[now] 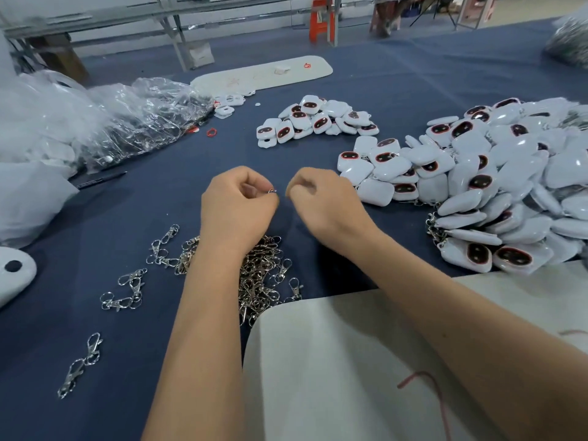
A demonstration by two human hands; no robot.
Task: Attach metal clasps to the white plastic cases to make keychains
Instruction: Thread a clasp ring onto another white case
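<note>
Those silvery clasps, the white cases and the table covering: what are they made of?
Clasps: apparently polished metal, bright and mirror-like. Cases: likely glossy hard plastic, given the sharp highlights. Table covering: seemingly matte navy cloth, slightly creased.

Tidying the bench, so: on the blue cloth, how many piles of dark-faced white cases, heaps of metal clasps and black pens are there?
Dark-faced case piles: 2, middle and right
Clasp heaps: 1
Black pens: 1
Total: 4
</note>
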